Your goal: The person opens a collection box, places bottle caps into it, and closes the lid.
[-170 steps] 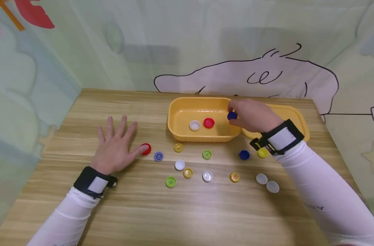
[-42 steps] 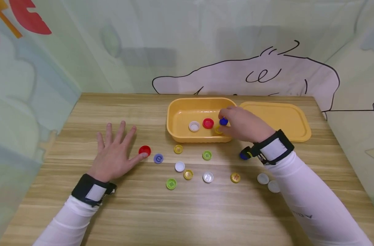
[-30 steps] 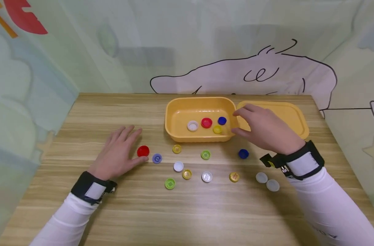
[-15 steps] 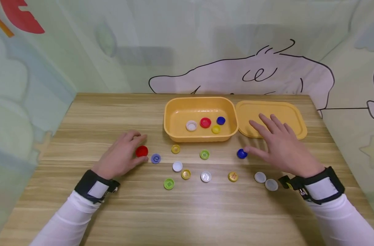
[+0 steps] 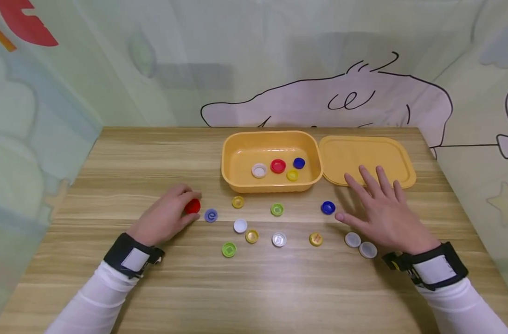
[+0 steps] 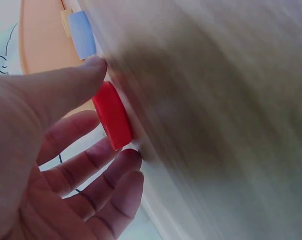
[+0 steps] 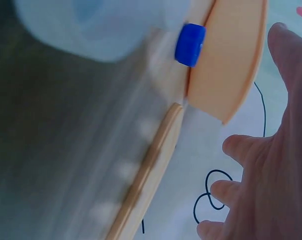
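My left hand [image 5: 163, 218] is curled around a red bottle cap [image 5: 192, 206] on the table, thumb on its near side and index finger on its far side. The left wrist view shows that red cap [image 6: 113, 116] edge-on between thumb and fingers. Just right of it lies a periwinkle-blue cap [image 5: 210, 215]. My right hand [image 5: 387, 220] holds nothing; its fingers are spread, near a dark blue cap [image 5: 328, 207] and two greyish-white caps [image 5: 352, 240]. In the yellow box [image 5: 272, 187] lie a white cap [image 5: 259, 170], a red, a blue and a yellow one.
The box's yellow lid [image 5: 362, 160] lies flat against its right side. Several loose caps are scattered in front of the box, among them green [image 5: 229, 249], gold [image 5: 316, 239] and silver [image 5: 279, 239] ones. A printed cloth wall [image 5: 245, 55] stands behind the table.
My right hand has placed a blue and a yellow cap in the box, then drawn back right with spread fingers. My left hand has gone from lying flat to curling around the red cap.
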Tool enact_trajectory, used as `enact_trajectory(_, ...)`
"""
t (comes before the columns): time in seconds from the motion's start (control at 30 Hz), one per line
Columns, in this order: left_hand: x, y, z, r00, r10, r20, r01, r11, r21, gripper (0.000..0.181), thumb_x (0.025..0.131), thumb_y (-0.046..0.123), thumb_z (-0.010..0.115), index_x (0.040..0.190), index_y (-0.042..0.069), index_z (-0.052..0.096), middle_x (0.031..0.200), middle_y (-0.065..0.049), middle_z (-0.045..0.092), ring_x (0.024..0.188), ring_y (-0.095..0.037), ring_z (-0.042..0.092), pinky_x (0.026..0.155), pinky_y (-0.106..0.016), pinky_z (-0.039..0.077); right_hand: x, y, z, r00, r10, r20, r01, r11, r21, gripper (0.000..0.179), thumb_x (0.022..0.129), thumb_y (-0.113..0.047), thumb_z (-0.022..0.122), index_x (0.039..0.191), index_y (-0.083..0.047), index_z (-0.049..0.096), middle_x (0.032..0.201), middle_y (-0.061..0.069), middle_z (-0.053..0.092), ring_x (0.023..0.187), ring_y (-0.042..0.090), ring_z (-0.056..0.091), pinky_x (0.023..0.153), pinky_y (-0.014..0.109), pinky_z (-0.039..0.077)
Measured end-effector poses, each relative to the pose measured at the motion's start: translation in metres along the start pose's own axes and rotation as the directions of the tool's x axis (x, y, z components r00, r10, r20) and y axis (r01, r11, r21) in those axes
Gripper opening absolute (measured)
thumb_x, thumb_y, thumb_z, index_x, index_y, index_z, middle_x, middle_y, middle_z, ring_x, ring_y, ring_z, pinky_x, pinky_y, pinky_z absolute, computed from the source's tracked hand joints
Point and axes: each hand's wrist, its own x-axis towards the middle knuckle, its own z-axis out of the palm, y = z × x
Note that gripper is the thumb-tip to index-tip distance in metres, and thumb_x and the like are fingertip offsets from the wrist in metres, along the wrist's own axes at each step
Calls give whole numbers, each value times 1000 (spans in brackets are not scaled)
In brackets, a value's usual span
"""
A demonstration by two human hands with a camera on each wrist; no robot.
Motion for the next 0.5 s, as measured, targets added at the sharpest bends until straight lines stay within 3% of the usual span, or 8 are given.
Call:
enact_trajectory(0.3, 2, -1, 1, 1000, 20, -17, -20, 1000, -16, 41, 82, 26, 74, 117, 10, 61, 105, -3, 52, 89, -13, 48, 77, -34, 52, -5, 1, 7, 1000, -21, -11, 20, 1000, -6, 89, 84, -71, 44, 152, -23, 12, 155, 8, -10, 132, 31, -20, 102, 67, -12)
enact_trajectory(0.5, 10, 1, -15, 997, 34, -74, -37, 998, -41, 42, 83, 20, 72, 121, 7, 59, 105, -4, 50, 89, -14, 47, 77, -36, 52, -7, -1, 8, 1000, -23, -17, 23, 1000, -12, 90, 84, -72, 44, 152, -23, 13, 155, 8, -8, 132, 32, -19, 102, 68, -10)
